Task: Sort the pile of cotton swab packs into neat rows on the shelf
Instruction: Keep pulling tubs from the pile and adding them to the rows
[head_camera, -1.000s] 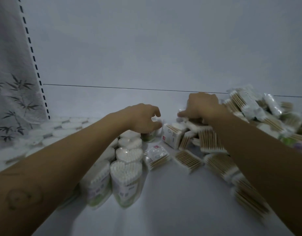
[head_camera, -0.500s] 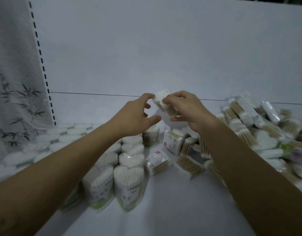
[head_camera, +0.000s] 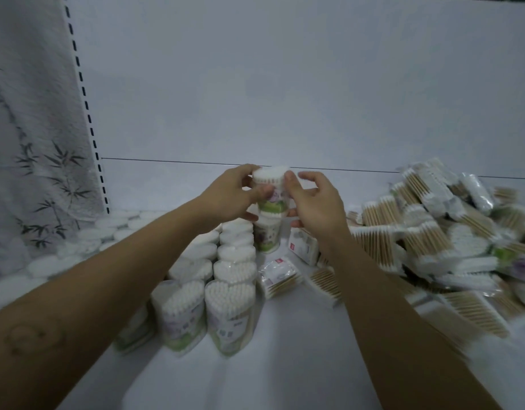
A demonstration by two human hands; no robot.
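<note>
Holding a heart-shaped pack [head_camera: 270,187] upright in the air over the back of the shelf [head_camera: 284,374], the two hands share it. The left hand [head_camera: 230,192] curls its fingers over the top edge, with the thumb on the near wall. The right hand [head_camera: 316,199] pinches the opposite wall between its thumb and lower fingers, its index finger lifted clear. The pack hangs just above a standing pack [head_camera: 267,236] at the far end of the rows of heart packs [head_camera: 234,270], and well apart from the loose pile [head_camera: 432,232] on the right.

It should weigh very little, being only swabs in a clear tub. The tub looks stiff enough to keep its shape under a light squeeze, though the smooth plastic is probably a bit slippery. The side walls, low to mid height, look like the best place to take hold. The top shows only cotton tips (whether a lid covers them cannot be told), so pressing there seems unwise.

It is tall for its footprint, so it will likely tip if set down crooked, and a knock could topple its neighbours in the row.

The flat packs in the pile look like soft film bags, which should be floppy and prone to sliding over each other. A few small flat packs [head_camera: 277,275] lie on the shelf between the rows and the pile.
</note>
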